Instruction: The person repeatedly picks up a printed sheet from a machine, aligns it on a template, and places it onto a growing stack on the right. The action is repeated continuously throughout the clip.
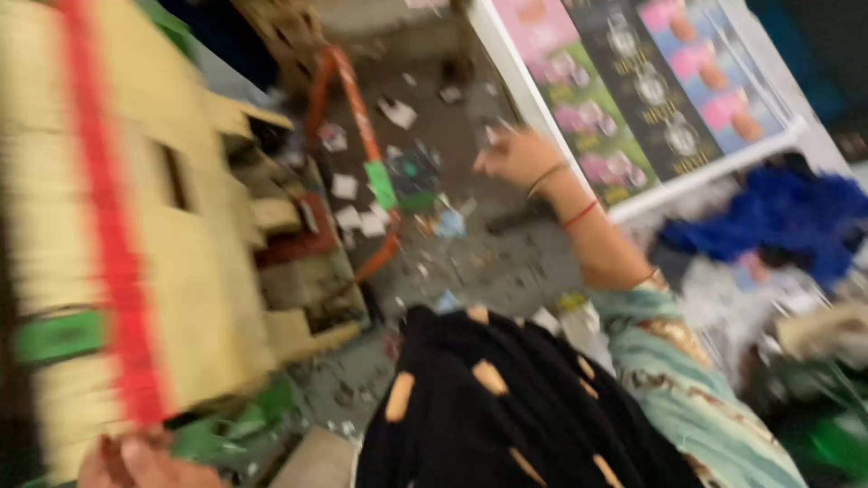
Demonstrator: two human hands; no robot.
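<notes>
Cardboard stack [117, 208] upright, long axis vertical; left hand [136, 461] grips base; right hand [515, 155] blurred, indeterminate.

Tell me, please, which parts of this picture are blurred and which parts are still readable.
Head view: the cardboard stack at left is smeared by strong motion blur; the right hand and littered floor are soft; the left hand is cut off by the frame; lighting is even, without glare.
</notes>
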